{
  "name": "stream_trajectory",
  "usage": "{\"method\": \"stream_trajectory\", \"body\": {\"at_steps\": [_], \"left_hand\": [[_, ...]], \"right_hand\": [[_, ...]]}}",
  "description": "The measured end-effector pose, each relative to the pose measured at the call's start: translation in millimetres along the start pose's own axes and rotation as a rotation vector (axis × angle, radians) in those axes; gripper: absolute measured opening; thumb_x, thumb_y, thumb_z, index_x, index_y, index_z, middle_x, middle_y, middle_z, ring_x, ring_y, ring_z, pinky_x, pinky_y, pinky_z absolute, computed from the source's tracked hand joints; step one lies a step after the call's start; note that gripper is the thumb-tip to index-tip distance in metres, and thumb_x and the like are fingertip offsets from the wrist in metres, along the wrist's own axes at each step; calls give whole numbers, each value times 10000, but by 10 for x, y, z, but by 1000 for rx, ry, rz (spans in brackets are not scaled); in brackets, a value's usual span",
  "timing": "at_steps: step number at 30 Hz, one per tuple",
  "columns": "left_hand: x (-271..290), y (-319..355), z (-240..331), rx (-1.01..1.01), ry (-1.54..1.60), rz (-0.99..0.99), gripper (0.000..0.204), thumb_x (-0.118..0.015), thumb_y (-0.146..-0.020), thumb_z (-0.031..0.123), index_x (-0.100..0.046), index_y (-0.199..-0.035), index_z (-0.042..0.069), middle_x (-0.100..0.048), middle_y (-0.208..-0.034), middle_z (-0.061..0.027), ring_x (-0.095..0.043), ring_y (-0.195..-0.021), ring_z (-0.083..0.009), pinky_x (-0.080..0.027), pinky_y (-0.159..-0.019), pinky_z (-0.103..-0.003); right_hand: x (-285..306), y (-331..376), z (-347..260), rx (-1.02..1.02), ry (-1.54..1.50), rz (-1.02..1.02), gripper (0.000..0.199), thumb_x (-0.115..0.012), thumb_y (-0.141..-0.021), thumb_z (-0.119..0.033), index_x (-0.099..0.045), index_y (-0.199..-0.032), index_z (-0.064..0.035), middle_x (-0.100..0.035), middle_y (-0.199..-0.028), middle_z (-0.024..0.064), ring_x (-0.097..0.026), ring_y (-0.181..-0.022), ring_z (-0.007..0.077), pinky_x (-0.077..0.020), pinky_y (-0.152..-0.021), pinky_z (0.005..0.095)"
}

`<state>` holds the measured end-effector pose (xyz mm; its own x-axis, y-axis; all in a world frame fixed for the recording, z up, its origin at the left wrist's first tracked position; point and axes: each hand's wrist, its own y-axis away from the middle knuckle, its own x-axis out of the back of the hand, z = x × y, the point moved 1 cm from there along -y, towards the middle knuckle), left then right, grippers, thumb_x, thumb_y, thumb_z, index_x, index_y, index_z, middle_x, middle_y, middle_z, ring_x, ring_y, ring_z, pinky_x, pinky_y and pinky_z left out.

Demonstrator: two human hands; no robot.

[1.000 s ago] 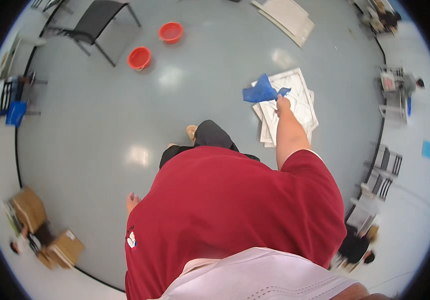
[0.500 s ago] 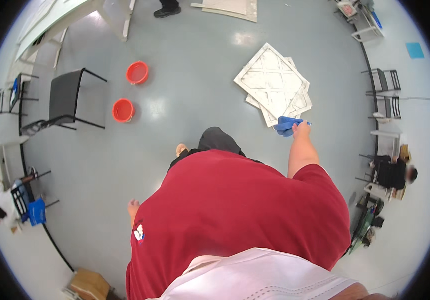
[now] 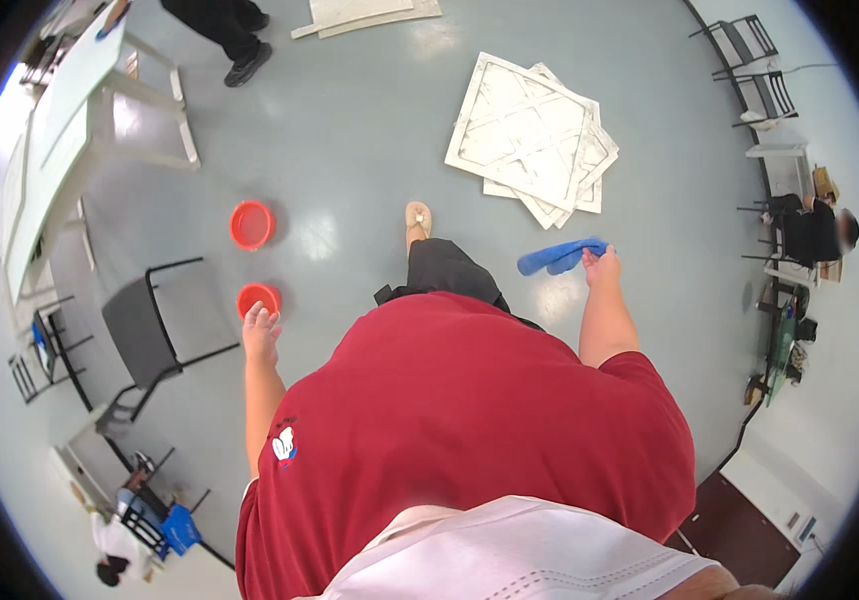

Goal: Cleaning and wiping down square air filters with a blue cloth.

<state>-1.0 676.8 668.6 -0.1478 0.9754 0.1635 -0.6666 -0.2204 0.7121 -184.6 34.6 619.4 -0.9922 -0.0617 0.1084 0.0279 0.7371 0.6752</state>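
Right hand (image 3: 602, 264) pinching blue cloth (image 3: 557, 257), long axis sideways, pointing left; left hand (image 3: 262, 332) spread

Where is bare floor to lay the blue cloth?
Bare floor shows past the beige shoe, between the red tubs and stacked white panels, and right of the panels toward the wall chairs. Left is crowded: dark chair, tubs and white table.

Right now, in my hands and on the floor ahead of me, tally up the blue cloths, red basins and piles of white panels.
Blue cloth, in your right hand: 1
Red basins: 2
Piles of white panels, one near and one at the top edge: 2
Total: 5
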Motion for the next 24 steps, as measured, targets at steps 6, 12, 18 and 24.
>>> {"method": "stream_trajectory", "body": {"at_steps": [6,12,18,24], "left_hand": [[-724,-776,811,-69,-667,-39,376,-514,-814,150,-481,-1159,2,-531,-1121,-144,-509,-1029,-232,-425,-838,-329],[-1007,-1680,1123,-142,-957,-63,369,-551,-766,154,-527,-1102,3,-558,-1086,-179,-529,-1021,-273,-416,-859,-351],[-1228,-3135,1783,-65,-1284,-384,409,-530,-765,248,-531,-1088,-2,-571,-1045,-205,-537,-998,-332,-414,-865,-377],[-2341,-3894,3475,-301,-1041,-183,383,-517,-788,184,-504,-1124,0,-556,-1091,-200,-537,-1021,-300,-417,-869,-352]], "right_hand": [[-1106,-106,-489,1,110,19,312,-400,-909,-290,-441,-1058,-20,-509,-947,118,-592,-734,254,-480,-584,336],[-2454,-82,-1091,62,17,-126,295,-402,-911,-286,-430,-1079,-46,-503,-946,118,-582,-761,255,-474,-618,341],[-3739,73,-1511,154,-164,-293,309,-382,-917,-272,-426,-1081,-13,-510,-987,139,-564,-830,273,-463,-676,339],[-4717,248,-1884,186,-283,-249,308,-364,-924,-251,-425,-1086,3,-514,-981,140,-574,-821,285,-460,-695,358]]}}
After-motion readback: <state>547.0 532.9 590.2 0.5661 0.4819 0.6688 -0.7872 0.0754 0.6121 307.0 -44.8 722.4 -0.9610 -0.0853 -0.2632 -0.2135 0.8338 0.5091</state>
